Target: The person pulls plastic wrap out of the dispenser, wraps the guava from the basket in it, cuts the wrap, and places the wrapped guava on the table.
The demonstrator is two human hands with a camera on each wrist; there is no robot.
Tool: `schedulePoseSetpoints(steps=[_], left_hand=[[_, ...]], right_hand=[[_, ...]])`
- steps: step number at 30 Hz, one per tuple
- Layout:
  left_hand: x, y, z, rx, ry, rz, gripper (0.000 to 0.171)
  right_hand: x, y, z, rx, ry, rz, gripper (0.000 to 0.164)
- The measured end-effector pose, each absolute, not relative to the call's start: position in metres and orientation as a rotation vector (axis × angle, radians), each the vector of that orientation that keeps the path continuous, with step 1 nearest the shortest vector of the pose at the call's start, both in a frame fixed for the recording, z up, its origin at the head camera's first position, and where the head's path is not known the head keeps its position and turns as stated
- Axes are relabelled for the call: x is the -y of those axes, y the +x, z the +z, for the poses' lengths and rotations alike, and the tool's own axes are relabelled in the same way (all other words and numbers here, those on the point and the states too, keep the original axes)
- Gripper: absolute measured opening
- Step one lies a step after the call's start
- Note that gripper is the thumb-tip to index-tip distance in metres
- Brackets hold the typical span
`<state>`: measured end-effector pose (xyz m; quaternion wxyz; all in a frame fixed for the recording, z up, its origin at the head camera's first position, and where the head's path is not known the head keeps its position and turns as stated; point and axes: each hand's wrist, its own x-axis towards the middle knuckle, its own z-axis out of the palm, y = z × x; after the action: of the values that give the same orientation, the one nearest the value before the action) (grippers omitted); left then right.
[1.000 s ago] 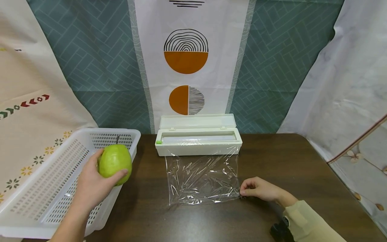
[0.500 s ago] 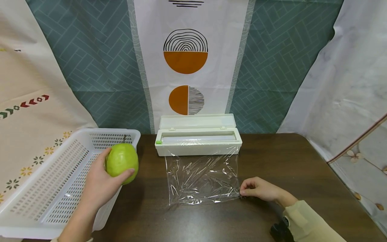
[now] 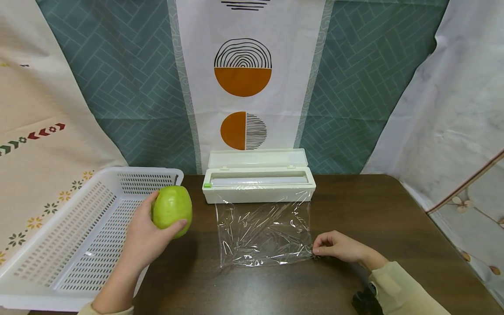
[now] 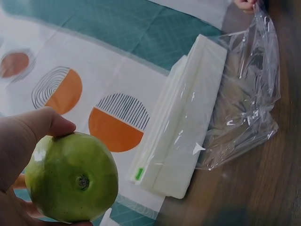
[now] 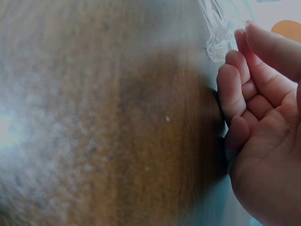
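My left hand (image 3: 143, 236) curls round the fruit (image 3: 172, 211), near the basket's (image 3: 88, 262) right rim. Well apart, my right hand (image 3: 340, 247) pinches a corner of the film (image 3: 267, 236), which hangs from the box (image 3: 260, 193). Only the head view shows the fruit's stem; only the left wrist view, its dark-spotted end; the right wrist view alone reveals my folded lower fingers.

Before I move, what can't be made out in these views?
Head: most fingertips of the left hand, hidden behind the green pear.
Left wrist: most of the right hand, cut off by the top edge.
Right wrist: most of the cling film, cut off by the top edge; the tabletop, its grain blurred.
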<state>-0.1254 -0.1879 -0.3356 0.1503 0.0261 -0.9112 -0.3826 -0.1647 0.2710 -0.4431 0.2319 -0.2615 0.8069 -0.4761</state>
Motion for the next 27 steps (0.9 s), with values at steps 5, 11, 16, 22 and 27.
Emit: schedulePoseSetpoints(steps=[5,11,16,22,27], left_hand=[[0.182,-0.127,-0.336,2.606,0.034,-1.108,0.090],[0.174,-0.129,-0.338,2.589,0.013,-1.112,0.087],[0.171,-0.130,-0.340,2.594,0.013,-1.123,0.086],[0.166,-0.131,-0.340,2.601,0.006,-1.132,0.088],[0.162,-0.133,-0.342,2.610,-0.001,-1.138,0.089]], right_hand=[[-0.271,-0.164,-0.443,-2.214,-0.719,-1.314,0.017],[-0.271,-0.164,-0.444,-2.212,-0.731,-1.316,0.017],[-0.271,-0.165,-0.445,-2.210,-0.736,-1.320,0.017],[-0.271,-0.165,-0.445,-2.211,-0.741,-1.318,0.017],[-0.272,-0.165,-0.445,-2.215,-0.745,-1.316,0.017]])
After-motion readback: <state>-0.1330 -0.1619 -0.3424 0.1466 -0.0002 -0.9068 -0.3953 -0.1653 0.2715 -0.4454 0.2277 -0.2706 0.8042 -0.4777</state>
